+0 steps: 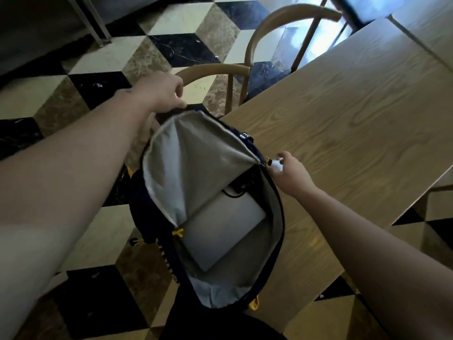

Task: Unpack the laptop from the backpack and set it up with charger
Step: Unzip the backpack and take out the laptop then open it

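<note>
1. Head view: forearms fill the near edges of the frame and reach out to either side of the backpack [157, 207], so that the bag sits between them and its mouth can be pulled wide.
2. Left hand [160, 93], its grip pressed together on the far edge of the flap [193, 148], holds the flap up and back; that keeps the grey lining clear of the opening.
3. Right hand [290, 171] pinches a white zip pull [275, 164] at the right-hand end of the zip. I judge it is holding that side taut against the left hand's pull.
4. Backpack rests at the corner of the table [355, 119] and partly overhangs the checkered floor [93, 69], with its opening towards the person.
5. Laptop [221, 229] lies flat inside the main compartment, a grey slab with one rounded corner showing, not yet lifted.
6. Dark cable [239, 188], probably the charger, sits bunched just above the laptop, deeper in the bag.
7. Two chairs [274, 23] stand tucked at the table's far side, well apart from the hands.
</note>
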